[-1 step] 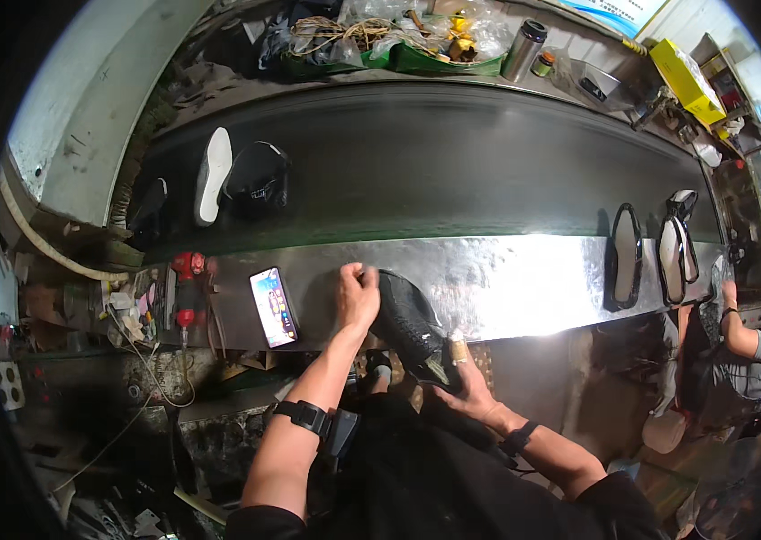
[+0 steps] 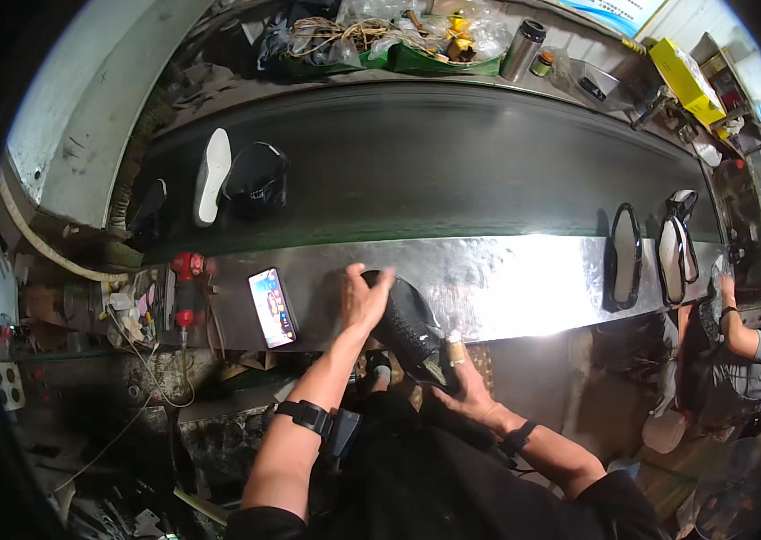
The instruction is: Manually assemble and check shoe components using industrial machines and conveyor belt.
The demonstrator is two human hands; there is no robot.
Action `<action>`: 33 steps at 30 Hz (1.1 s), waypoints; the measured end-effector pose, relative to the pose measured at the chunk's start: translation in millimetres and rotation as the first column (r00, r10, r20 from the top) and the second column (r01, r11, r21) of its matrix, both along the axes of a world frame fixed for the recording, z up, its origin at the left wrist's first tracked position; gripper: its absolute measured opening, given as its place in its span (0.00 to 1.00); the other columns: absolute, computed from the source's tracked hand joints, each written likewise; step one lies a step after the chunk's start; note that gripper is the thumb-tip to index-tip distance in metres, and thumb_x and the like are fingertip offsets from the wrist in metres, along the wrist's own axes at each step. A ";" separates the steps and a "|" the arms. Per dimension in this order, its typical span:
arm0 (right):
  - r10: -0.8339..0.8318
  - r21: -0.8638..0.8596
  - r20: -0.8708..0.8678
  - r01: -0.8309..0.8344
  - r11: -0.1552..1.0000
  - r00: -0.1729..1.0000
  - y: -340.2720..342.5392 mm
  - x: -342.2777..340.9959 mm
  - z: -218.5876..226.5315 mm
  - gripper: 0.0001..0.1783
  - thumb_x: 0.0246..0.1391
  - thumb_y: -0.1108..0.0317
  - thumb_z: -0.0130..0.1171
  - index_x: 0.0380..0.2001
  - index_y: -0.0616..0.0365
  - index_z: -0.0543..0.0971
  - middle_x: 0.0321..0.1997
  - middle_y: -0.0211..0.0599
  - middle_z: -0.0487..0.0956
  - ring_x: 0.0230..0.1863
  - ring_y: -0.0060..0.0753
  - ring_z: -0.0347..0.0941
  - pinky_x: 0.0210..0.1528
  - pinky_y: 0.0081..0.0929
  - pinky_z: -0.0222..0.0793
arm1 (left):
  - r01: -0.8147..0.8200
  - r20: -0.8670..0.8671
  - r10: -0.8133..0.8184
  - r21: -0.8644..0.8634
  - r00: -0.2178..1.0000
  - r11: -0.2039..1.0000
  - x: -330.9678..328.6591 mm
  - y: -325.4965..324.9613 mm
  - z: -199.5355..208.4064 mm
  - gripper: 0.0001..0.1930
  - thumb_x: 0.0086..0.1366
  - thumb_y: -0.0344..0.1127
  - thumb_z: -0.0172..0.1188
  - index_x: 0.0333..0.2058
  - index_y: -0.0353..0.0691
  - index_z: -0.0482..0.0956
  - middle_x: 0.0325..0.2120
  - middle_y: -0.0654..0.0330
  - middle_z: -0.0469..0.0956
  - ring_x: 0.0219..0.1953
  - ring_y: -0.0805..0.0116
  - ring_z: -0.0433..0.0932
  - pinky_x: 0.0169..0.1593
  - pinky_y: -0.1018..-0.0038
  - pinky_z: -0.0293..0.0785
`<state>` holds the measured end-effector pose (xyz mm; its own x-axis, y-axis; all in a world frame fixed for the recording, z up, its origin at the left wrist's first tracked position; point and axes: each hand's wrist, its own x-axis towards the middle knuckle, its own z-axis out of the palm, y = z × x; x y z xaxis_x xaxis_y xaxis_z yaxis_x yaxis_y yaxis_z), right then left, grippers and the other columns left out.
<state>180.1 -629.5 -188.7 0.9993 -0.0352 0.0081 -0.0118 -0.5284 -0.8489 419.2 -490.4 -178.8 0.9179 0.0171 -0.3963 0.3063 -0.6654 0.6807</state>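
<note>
Shoe factory assembly line: a long black conveyor belt [image 2: 434, 162] is carrying shoes [image 2: 254, 178] and soles [image 2: 212, 175] past a steel work ledge [image 2: 506, 279], with another worker [image 2: 758, 346] sitting alongside.
</note>
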 end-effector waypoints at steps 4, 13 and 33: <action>0.126 -0.036 0.079 -0.123 0.992 0.989 -9.0 -0.6 -13.7 0.52 0.45 0.64 0.73 0.68 0.66 0.55 0.71 0.64 0.54 0.74 0.67 0.45 0.74 0.59 0.39 | 0.213 0.133 -0.223 0.087 0.966 0.973 -9.0 -5.1 -8.5 0.38 0.48 0.54 0.72 0.50 0.37 0.67 0.46 0.42 0.71 0.52 0.42 0.71 0.54 0.53 0.69; 0.223 0.111 0.036 -0.226 0.968 0.974 -26.8 37.1 -3.0 0.53 0.45 0.61 0.74 0.69 0.65 0.55 0.73 0.62 0.52 0.76 0.61 0.41 0.75 0.54 0.36 | -0.066 0.092 0.065 0.000 0.994 0.998 19.4 2.3 -12.9 0.19 0.48 0.44 0.67 0.29 0.33 0.75 0.28 0.47 0.80 0.35 0.48 0.79 0.43 0.57 0.73; 0.670 0.681 -0.097 -0.442 0.584 0.736 257.8 56.3 164.3 0.26 0.65 0.68 0.57 0.62 0.71 0.67 0.52 0.28 0.75 0.49 0.16 0.65 0.52 0.16 0.62 | -0.728 0.512 0.754 -0.314 0.411 0.609 -221.7 326.0 203.5 0.15 0.58 0.43 0.66 0.36 0.39 0.75 0.28 0.59 0.76 0.34 0.70 0.72 0.39 0.67 0.69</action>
